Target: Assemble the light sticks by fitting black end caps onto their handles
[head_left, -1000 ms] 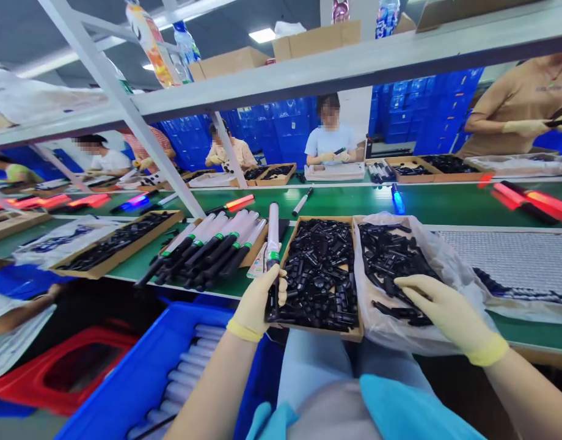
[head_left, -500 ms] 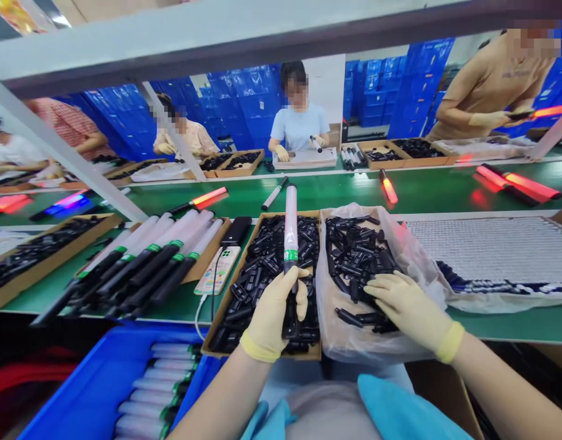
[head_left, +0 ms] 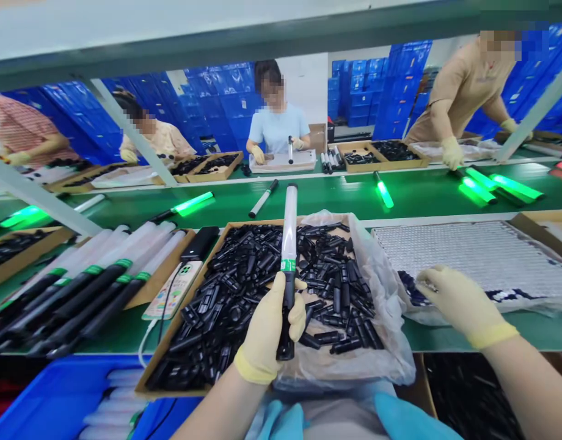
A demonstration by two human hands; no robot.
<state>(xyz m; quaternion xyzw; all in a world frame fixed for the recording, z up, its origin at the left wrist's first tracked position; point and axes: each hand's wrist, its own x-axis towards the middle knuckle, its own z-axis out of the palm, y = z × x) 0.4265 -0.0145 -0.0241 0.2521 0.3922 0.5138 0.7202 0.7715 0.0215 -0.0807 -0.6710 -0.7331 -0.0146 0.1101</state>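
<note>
Your left hand (head_left: 268,327) had its fingers wrapped round a light stick (head_left: 289,253), above the black parts (head_left: 219,305). Your right hand (head_left: 462,299) was at the silvery pieces' (head_left: 450,247) near left, fingers bent; I couldn't tell whether they held anything.

The head view — near, above left hand (head_left: 266,327) and right hand (head_left: 462,304) — faces forward and down.

we saw a pale, patterned smartphone (head_left: 181,288) lying beside a smooth black rectangular block (head_left: 200,244), a white cable (head_left: 145,337) curving below. across from us, a person in a light blue shirt (head_left: 277,129) and another in a tan shirt (head_left: 459,85) were before tall stacks of blue plastic crates (head_left: 402,91).
</note>
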